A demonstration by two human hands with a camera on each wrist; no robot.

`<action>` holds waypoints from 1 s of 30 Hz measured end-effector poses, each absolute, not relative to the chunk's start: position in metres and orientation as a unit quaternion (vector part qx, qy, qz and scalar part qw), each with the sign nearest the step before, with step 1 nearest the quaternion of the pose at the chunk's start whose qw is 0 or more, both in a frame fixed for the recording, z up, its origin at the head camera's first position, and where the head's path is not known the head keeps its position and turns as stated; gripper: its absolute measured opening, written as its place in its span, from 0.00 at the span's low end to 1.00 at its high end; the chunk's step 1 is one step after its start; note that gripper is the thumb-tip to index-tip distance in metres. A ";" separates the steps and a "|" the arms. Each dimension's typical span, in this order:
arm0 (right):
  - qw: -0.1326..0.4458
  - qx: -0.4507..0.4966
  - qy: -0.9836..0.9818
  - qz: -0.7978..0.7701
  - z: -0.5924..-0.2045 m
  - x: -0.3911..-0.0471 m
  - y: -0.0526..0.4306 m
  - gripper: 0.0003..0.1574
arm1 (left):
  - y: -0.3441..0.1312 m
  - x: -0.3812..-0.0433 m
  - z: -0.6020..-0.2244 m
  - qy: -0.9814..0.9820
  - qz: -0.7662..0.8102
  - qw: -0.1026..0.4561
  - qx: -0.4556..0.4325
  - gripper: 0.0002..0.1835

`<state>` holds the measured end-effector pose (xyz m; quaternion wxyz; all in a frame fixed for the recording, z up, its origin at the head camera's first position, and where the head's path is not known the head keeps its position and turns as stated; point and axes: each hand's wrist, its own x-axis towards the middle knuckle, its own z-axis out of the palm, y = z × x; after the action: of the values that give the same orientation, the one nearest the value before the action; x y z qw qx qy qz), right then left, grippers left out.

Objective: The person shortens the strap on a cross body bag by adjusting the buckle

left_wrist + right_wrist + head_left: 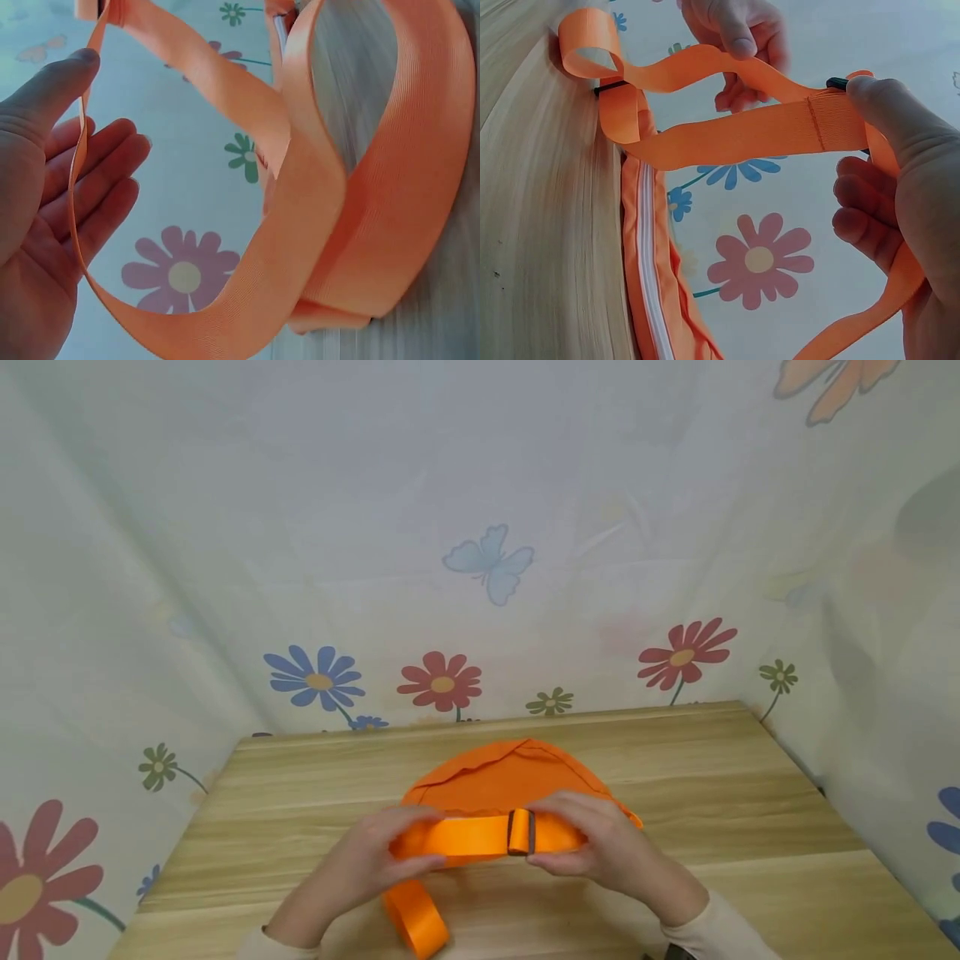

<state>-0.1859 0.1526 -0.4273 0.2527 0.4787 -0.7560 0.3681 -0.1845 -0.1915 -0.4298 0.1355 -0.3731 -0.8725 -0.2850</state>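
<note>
An orange waist bag point(502, 781) rests on the wooden table, its pale zipper point(654, 262) showing in the right wrist view. Its orange webbing strap point(472, 837) is held up level in front of it. My left hand point(367, 860) pinches the strap's left part between thumb and fingers. At the dark slide buckle point(532, 832), my right hand point(611, 847) grips the strap, thumb on the buckle's edge. A loose strap loop point(422, 918) hangs down by the left hand. In the left wrist view the strap point(300, 217) curves in wide loops beside the palm.
The wooden table point(712, 793) reaches back to a white cloth backdrop point(360, 527) printed with flowers and butterflies. Similar cloth hangs on the left and right sides. Part of a dark object point(678, 952) shows at the right sleeve.
</note>
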 end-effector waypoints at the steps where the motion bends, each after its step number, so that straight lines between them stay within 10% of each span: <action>1: 0.252 0.478 -0.757 0.366 -0.427 -0.186 0.153 0.29 | -0.194 -0.185 -0.430 -0.873 -0.280 0.138 -0.374 0.22; 30: 0.235 0.490 -0.751 0.374 -0.424 -0.182 0.139 0.32 | -0.135 -0.184 -0.435 -0.845 -0.357 0.015 -0.398 0.33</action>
<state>-0.1822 0.1389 -0.4241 0.2354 0.4898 -0.7515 0.3741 -0.1844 -0.1346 -0.4351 0.0148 -0.3981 -0.8448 -0.3572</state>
